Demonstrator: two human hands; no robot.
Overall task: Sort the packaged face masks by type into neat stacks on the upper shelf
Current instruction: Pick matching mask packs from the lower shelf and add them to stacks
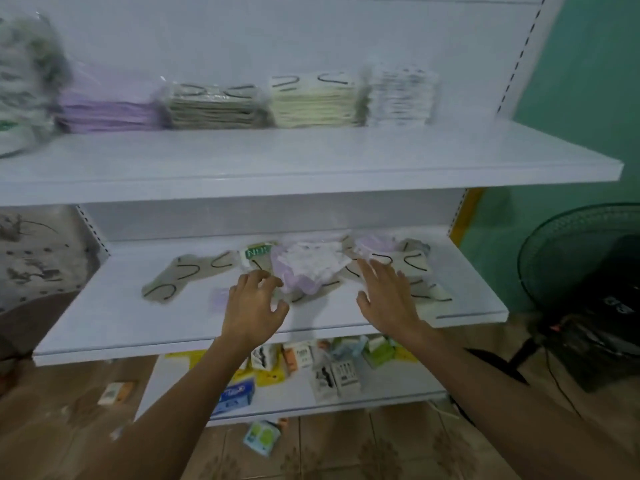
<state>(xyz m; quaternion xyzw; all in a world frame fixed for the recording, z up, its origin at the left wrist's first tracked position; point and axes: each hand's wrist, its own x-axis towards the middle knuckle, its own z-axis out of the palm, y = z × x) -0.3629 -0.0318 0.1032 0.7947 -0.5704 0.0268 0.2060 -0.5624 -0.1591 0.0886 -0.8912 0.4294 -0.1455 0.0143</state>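
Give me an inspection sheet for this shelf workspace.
Surface: white upper shelf above middle shelf.
Job's things: purple stack, tan stack, cream stack and white stack on upper shelf; loose masks piled on middle shelf.
Clutter: boxes on bottom shelf and floor.
Hands: left hand curled at the pile, grip unclear; right hand fingers straight, over masks.
Cables: black cable on floor by fan.
Surroundings: fan, green wall.

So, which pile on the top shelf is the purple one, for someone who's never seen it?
Look at the upper shelf of the white rack, where piles stand in a row. The purple stack is second from the left. It alone is lilac, between a blurred grey-white pile and a khaki stack.
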